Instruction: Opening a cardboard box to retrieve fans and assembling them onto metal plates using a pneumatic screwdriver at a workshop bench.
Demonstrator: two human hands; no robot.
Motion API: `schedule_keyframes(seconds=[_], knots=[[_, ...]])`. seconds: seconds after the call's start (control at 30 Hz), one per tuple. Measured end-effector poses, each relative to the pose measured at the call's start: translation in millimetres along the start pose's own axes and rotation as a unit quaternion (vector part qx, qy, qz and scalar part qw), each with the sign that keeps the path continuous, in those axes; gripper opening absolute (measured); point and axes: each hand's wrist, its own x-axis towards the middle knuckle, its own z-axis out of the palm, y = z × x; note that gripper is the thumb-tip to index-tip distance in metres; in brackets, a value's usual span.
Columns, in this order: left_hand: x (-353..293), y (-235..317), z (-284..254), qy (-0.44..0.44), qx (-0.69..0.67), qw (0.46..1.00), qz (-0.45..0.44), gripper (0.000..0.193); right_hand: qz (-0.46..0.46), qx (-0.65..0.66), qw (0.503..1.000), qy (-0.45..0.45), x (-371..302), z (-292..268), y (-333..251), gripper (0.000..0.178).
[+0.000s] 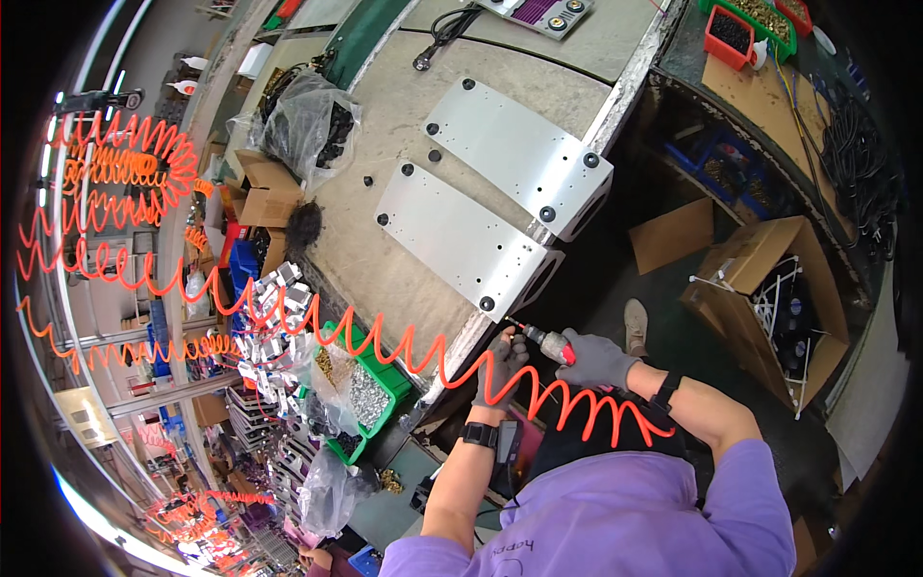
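Observation:
My right hand (598,363), in a grey glove, is wrapped round a pneumatic screwdriver (552,345) whose thin bit points up and left. Close to that bit is my left hand (502,370), gloved with bare fingertips. Its fingers are drawn together; whatever they pinch is too small to make out. Just beyond the hands lies a silver metal housing (457,240) with round black feet at its corners, its near end at the bench edge. A second similar housing (519,149) lies beside it, farther right. The screwdriver touches neither.
A coiled orange air hose (409,351) stretches across from the left, passing over my left hand. Green bins (392,380) of small metal parts stand at the bench's left. Loose black feet (435,156) lie near the housings. An open cardboard box (740,260) stands on the right.

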Motion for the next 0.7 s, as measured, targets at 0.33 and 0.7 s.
schedule_keyframes(seconds=[0.33,0.7], knots=[[10.1,-8.2,35.9,-0.019,0.037,0.998,-0.038,0.018,0.003,-0.008,1.000,0.011,-41.2,-10.3,19.7,0.049],[15.3,-15.9,99.1,0.029,0.163,0.985,-0.042,0.023,0.023,0.016,0.999,0.016,-56.4,-38.4,37.8,0.050]])
